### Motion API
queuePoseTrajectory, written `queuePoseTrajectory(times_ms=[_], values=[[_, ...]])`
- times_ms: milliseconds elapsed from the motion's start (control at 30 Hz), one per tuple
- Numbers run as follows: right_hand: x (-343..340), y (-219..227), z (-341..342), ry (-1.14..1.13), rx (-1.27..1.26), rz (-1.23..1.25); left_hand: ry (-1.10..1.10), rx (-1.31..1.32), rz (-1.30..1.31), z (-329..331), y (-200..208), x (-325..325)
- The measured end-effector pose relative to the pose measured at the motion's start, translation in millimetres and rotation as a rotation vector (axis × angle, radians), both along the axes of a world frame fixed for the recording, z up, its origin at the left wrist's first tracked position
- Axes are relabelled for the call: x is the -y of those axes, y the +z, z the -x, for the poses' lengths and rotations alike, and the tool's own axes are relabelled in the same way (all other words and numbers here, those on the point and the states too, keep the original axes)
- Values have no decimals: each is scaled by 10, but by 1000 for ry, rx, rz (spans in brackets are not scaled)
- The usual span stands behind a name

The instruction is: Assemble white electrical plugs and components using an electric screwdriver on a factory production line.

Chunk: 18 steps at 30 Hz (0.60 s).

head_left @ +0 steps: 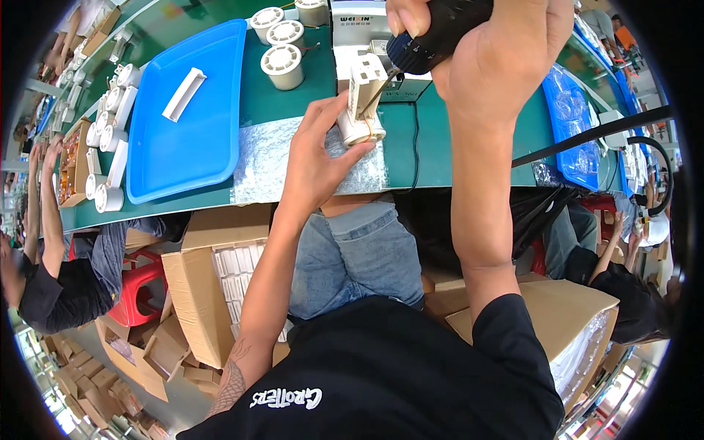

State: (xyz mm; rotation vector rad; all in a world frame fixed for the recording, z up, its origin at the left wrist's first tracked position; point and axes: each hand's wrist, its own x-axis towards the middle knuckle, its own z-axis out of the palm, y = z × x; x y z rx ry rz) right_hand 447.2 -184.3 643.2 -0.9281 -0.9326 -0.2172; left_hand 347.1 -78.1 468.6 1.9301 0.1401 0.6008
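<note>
My left hand (317,152) curls round the lower part of a white plastic fitting (364,86), which has a round base and an upright rectangular housing. The fitting stands at the table's near edge, with thumb and fingers on either side of its base. In my right hand (493,67) is a black power screwdriver (419,50) with a blue collar, tilted down to the left. Its thin bit reaches the side of the housing; the exact point of contact is too small to make out. A grey-white screw-feeder box (361,28) stands just behind.
A blue tray (213,136) at left holds one white channel-shaped piece (185,95). White round parts (282,67) stand behind it, with assembled fittings (110,139) farther left. Another blue tray (570,125) lies right, near a dark cable (594,135). Co-workers sit on both sides.
</note>
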Motion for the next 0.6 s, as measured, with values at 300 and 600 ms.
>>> queuePoseTrajectory(times_ms=[300, 600], values=[[-80, 29, -11, 38, 76, 51, -19, -14, -31, -1, 38, 11], [-90, -58, 144, -13, -47, 36, 1, 9, -111, 35, -6, -27]])
